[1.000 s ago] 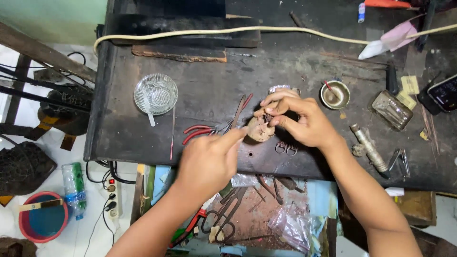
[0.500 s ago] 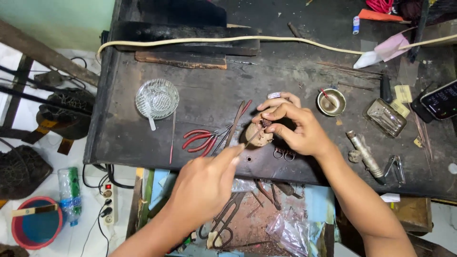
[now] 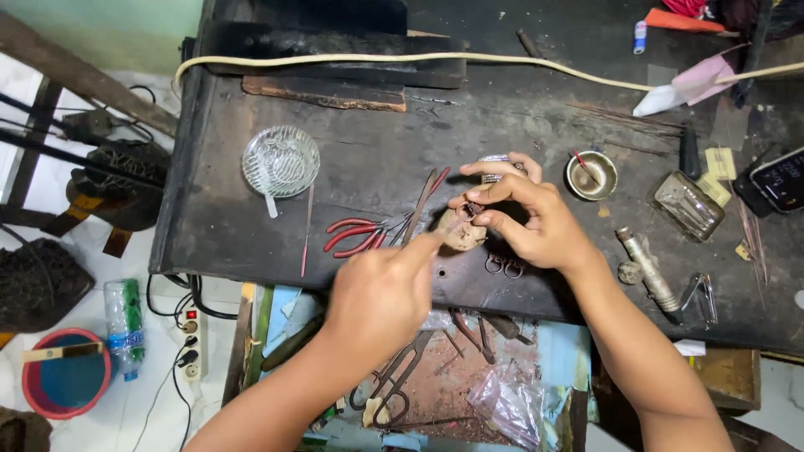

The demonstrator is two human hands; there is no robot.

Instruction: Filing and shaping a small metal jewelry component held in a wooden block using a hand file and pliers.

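Observation:
My right hand (image 3: 540, 219) pinches a small metal ring piece (image 3: 470, 209) between thumb and fingertips, just above a tan lump (image 3: 459, 236) that rests on the dark workbench (image 3: 251, 243). A metal band (image 3: 496, 158) shows at the right hand's upper fingers. My left hand (image 3: 378, 293) reaches in from below, its index finger stretched to the lump's left edge. Whether it pinches a thin tool is hidden by the fingers. Red-handled pliers (image 3: 352, 235) and thin metal tools (image 3: 423, 201) lie just left of the lump.
A glass dish (image 3: 280, 161) sits at the left, a small brass bowl (image 3: 590, 176), a rectangular glass dish (image 3: 688, 206), a metal cylinder (image 3: 646, 266) and a phone (image 3: 780, 179) at the right. A cream cable (image 3: 402, 59) crosses the back. An open drawer holds scissors (image 3: 394, 387) and a plastic bag (image 3: 512, 403).
My left hand has slid slightly down and left while its index finger stays at the lump. The right hand keeps its pinch over the lump; the view has shifted a little.

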